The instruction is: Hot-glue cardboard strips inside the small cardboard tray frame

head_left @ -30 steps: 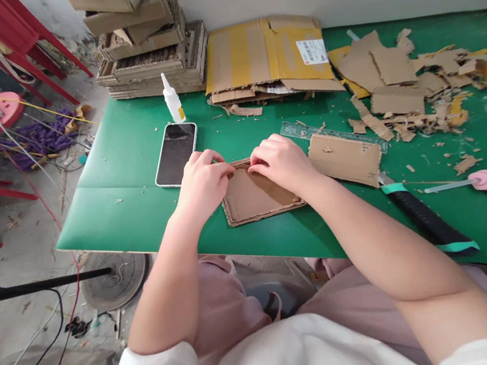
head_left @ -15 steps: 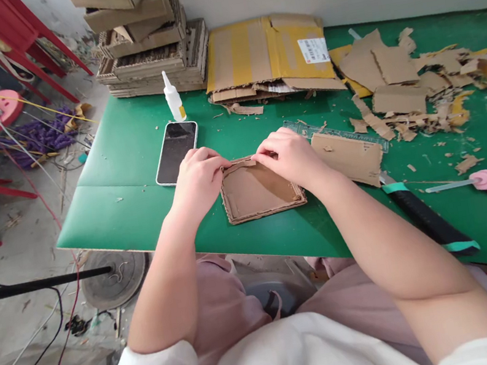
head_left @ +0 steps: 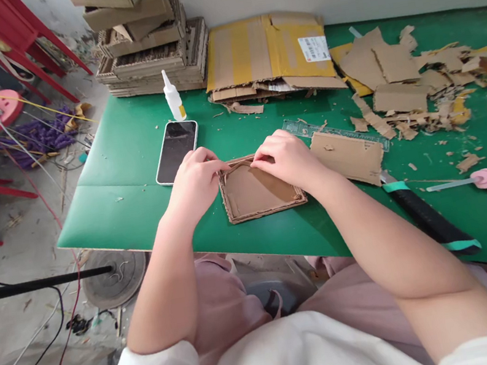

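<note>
1. Head view: the shallow, rectangular brown cardboard tray (head_left: 267, 212) lies on the green tabletop (head_left: 97, 176), at the clock's centre.
2. Left hand (head_left: 196, 178), ten o'clock: thumb and fingers pinch the tray's far-left corner.
3. Right hand (head_left: 288, 153), one o'clock: fingertips pinch the far rim.
4. Even, light pressure should suit this thin wall best.
5. Keep the forearm clear of the black-handled, teal-banded knife (head_left: 430, 213), four o'clock.

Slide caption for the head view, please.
Left hand and right hand at the far side of a cardboard tray, green tabletop beneath.
</note>
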`<action>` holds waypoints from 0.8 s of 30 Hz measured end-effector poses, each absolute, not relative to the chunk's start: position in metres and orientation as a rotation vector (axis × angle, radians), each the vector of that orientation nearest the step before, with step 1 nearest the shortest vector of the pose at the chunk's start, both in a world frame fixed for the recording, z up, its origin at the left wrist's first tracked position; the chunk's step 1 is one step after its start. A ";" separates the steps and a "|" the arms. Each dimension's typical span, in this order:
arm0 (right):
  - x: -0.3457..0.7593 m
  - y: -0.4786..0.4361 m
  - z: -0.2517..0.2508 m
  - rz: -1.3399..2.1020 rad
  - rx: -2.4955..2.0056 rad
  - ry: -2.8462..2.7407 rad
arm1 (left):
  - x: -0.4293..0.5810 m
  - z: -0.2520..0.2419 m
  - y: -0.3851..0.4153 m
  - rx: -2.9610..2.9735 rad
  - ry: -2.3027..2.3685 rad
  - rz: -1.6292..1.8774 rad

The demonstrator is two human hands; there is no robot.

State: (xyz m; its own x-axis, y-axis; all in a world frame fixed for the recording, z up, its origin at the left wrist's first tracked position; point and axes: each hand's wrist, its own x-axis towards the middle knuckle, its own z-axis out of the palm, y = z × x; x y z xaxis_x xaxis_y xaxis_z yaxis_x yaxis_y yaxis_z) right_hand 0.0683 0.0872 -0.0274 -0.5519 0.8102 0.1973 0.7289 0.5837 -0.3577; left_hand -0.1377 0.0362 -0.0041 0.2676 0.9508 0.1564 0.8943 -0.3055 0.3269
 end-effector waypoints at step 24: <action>0.087 0.091 -0.008 0.153 -1.449 -2.608 | -0.098 -0.008 0.045 2.417 1.879 0.339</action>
